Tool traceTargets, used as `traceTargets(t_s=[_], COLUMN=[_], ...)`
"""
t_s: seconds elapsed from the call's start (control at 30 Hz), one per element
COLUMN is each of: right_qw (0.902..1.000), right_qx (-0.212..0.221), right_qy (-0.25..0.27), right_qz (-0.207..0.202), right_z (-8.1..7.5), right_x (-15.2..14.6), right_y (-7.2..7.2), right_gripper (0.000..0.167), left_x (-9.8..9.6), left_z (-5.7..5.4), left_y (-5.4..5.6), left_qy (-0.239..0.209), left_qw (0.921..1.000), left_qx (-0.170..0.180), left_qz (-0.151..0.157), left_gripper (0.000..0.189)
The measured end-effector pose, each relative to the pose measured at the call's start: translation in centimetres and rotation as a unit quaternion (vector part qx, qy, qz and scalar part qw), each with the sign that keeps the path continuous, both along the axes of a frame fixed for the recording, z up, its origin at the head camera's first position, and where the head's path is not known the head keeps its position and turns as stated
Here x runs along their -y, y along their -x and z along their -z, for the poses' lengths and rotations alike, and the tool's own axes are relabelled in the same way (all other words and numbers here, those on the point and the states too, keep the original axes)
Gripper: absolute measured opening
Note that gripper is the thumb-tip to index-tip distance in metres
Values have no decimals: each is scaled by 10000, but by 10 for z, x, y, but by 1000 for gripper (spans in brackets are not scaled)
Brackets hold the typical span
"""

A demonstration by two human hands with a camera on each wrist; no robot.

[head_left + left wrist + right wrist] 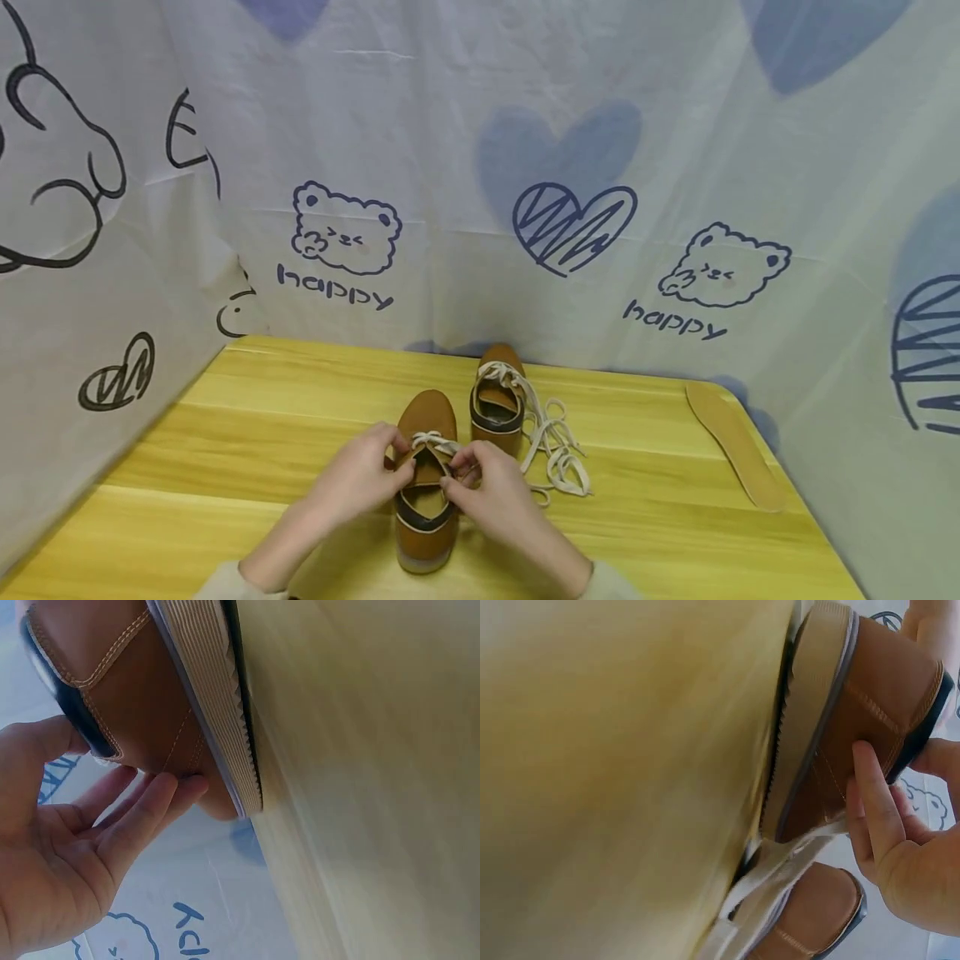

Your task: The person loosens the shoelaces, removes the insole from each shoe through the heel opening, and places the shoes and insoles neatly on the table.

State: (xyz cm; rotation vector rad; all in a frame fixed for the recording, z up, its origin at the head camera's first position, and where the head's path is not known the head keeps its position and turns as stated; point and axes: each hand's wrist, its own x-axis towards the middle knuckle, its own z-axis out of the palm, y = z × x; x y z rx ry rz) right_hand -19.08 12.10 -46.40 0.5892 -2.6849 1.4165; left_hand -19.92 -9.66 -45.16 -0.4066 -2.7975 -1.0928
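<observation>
A brown lace-up shoe (429, 410) with a dark collar stands on the wooden table, toe pointing away from me. My left hand (367, 471) grips the left edge of its opening, thumb at the dark collar and fingers on the brown outer side (142, 697). On the right edge, my right hand (498, 492) holds the shoe the same way, its fingers against the outer side (885, 675). Pale laces (431, 438) cross the front of the opening between both hands. In the right wrist view, flat white laces (780, 874) trail past my right fingertips.
Behind and to the right stands the matching shoe (501, 357). Loose pale laces (566, 467) lie tangled beside it. A tan insole (735, 446) lies near the table's right edge. White printed cloth (450, 292) hangs behind the table and along its sides.
</observation>
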Motion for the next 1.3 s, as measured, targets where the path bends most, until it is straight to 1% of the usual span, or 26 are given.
traceTargets(t_s=[0.13,0.27,0.37,0.47,0.57,0.67,0.73,0.97,1.1,1.17,1.23,1.3], right_qw=[9994,9967,9924,9882,9872,9878,9893,9937,9937,9934,9934,9935], right_qx=[-211,-526,-799,-985,-1092,-1138,-1095,-752,-682,-699,-683,-689], right_qy=[-265,-583,-893,-1129,-1134,-1040,-947,-776,-807,-827,-840,-837], right_qz=[56,192,272,309,265,200,174,309,383,391,393,354], right_z=[-3,-5,-6,-6,-5,-3,-1,1,5,7,9,9], right_x=[8,15,18,17,12,6,1,-9,-16,-19,-21,-23], right_y=[7,13,15,16,17,18,19,22,23,23,22,21], right_gripper=[14,17,19,16,15,15,14,9,10,11,11,11], left_x=[3,4,5,9,14,20,24,38,46,50,55,58], left_z=[-1,-3,-4,-4,-5,-6,-6,-4,-1,1,3,4], left_y=[7,10,10,9,8,8,8,10,11,11,12,11], left_qy=[311,611,689,699,737,850,879,800,706,671,656,643], left_qw=[9994,9978,9971,9964,9950,9931,9925,9941,9946,9939,9921,9909], left_qx=[-123,-255,-300,-387,-544,-654,-682,-460,-464,-532,-630,-658], left_qz=[34,86,139,265,391,472,510,566,601,692,861,981], left_gripper=[11,20,25,25,24,26,27,26,25,25,24,23])
